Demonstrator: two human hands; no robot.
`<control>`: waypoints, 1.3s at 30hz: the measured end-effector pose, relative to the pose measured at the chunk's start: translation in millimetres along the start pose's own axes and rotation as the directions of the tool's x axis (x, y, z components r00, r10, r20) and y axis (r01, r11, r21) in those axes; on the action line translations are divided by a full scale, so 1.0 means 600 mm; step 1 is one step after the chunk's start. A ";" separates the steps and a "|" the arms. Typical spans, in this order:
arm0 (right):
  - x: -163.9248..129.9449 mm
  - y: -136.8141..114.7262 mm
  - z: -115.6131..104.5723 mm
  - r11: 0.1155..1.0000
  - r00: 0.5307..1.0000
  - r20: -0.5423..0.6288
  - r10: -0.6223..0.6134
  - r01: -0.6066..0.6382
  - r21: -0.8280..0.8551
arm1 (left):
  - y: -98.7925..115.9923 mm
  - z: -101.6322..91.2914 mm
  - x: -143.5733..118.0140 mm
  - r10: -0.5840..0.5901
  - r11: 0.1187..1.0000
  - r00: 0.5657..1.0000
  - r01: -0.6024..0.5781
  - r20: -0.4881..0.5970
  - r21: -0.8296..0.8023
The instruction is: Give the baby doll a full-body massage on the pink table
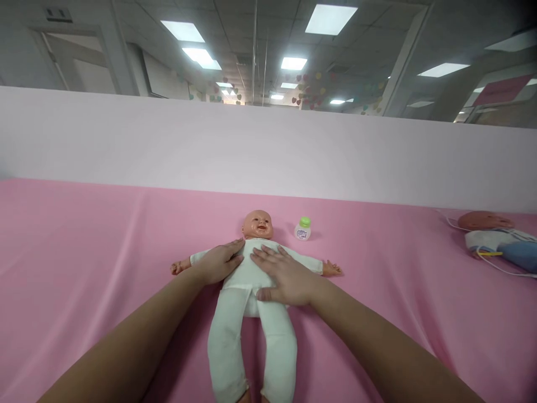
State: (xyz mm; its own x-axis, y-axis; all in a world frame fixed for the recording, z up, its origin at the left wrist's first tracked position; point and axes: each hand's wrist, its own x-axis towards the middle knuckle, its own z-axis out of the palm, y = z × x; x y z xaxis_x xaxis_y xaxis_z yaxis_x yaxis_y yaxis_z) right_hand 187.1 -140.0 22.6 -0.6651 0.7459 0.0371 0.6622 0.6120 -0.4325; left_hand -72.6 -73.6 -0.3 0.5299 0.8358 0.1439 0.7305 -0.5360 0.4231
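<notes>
Upon the doll (247,274), left hand (220,263) and right hand (287,275) rest palm-down, flat and extended, forearms (146,322) angled inward.

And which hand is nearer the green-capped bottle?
Right: the right hand lies on the doll, below the bottle in view; the left hand is farther, at the doll's other side.

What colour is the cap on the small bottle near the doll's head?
The cap is bright green, seen in the head view.

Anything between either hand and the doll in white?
Nothing visible: the left hand and right hand both lie on the doll. The green-capped bottle stands apart, beside its head.
</notes>
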 end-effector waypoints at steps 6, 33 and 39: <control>0.007 0.049 -0.006 0.982 0.980 -0.073 0.187 -0.189 -0.025 | 0.002 0.002 0.001 0.010 1.000 0.999 -0.011 0.032 0.026; -0.022 0.096 -0.012 0.982 0.981 -0.130 0.145 -0.125 0.144 | 0.143 -0.018 -0.072 0.340 0.940 0.896 -0.328 0.286 -0.090; -0.020 0.088 -0.010 0.985 0.982 -0.142 0.125 -0.106 0.135 | 0.087 -0.004 -0.023 0.242 0.969 0.956 -0.231 0.164 -0.081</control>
State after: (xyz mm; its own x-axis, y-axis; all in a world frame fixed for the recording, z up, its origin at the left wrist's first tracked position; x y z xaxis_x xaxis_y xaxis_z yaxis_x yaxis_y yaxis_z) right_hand 231.9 -114.9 4.9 -0.5212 0.8463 0.1100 0.6764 0.4883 -0.5514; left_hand -42.9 -112.7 21.9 0.7541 0.6501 0.0935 0.5506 -0.7034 0.4496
